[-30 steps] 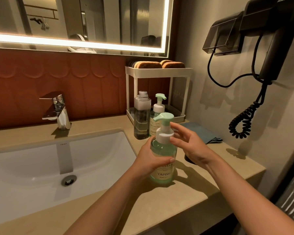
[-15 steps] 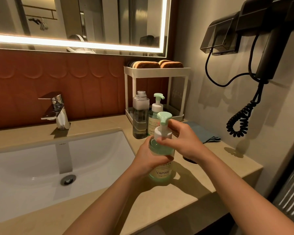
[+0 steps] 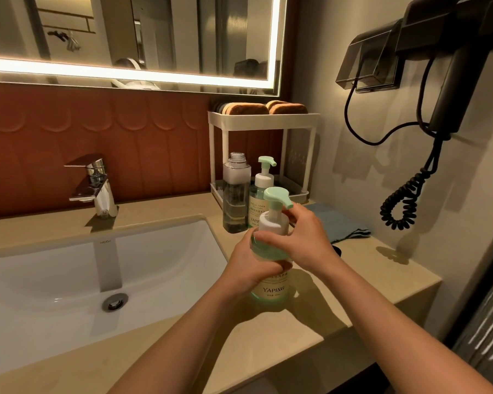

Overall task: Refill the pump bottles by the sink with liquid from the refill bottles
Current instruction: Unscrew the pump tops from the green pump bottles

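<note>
Green "YAPING" pump btl [image 3: 271, 291] w/ L hand [image 3: 249, 267] fingers round body, R hand [image 3: 306, 241] fingers round white collar [image 3: 273, 223].

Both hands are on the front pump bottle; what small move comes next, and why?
Probably twist the collar loose with the right hand: it wraps the collar, the left hand grips the bottle, and the pump is still on.

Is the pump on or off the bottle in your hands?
On. The green pump sits atop the bottle; the right hand grips its white collar.
</note>
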